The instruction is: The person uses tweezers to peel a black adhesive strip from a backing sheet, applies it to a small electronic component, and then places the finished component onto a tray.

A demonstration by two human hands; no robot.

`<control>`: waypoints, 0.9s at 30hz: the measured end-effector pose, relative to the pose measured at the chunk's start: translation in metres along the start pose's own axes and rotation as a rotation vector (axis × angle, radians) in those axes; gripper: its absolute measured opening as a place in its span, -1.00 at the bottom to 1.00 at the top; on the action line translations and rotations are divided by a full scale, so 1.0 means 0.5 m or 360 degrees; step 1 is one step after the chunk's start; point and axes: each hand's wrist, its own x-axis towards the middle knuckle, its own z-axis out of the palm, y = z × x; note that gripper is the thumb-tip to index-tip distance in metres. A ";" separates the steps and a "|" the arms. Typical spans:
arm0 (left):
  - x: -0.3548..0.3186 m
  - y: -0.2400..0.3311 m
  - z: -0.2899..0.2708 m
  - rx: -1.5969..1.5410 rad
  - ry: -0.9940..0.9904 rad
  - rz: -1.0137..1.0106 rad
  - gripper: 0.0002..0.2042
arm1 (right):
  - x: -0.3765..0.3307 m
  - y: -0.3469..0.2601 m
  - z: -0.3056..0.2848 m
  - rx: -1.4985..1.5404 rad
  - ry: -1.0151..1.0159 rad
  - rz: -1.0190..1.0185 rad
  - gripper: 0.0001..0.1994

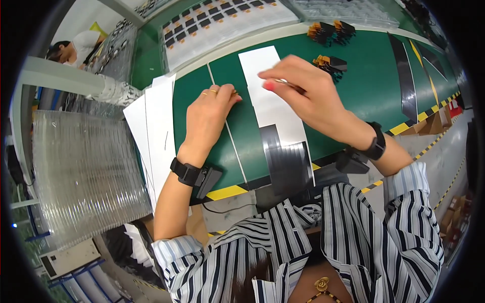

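**Two hands at a white strip on the green table**

The green-topped table (364,91) with its yellow-and-black edge carries a stack of clear ribbed plastic trays (86,177) at the left and loose white paper sheets (156,126) beside it. A long white strip with a dark glossy lower end (270,108) lies in the middle. The right hand (303,88) rests over it, grip pinched shut on thin metal tweezers (289,84). The left hand (209,108) lies knuckles-up on the table just beside the strip, fingers curled, holding nothing visible.

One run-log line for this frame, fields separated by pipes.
left hand fingertips pressed on green mat | right hand pinching tweezers over white strip | white sheets at left
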 end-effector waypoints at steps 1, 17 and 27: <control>-0.004 0.005 0.005 -0.0007 -0.0013 -0.0011 -0.65 | -0.016 0.001 -0.005 0.0009 -0.0012 0.0011 -0.87; -0.063 0.092 -0.092 -0.0103 0.0006 -0.0315 -0.53 | -0.126 0.025 -0.043 0.1182 -0.0108 0.1028 -0.78; -0.103 0.193 -0.076 -0.0476 -0.0516 0.0009 -0.61 | -0.119 0.057 -0.020 0.1021 0.0050 0.1282 -0.87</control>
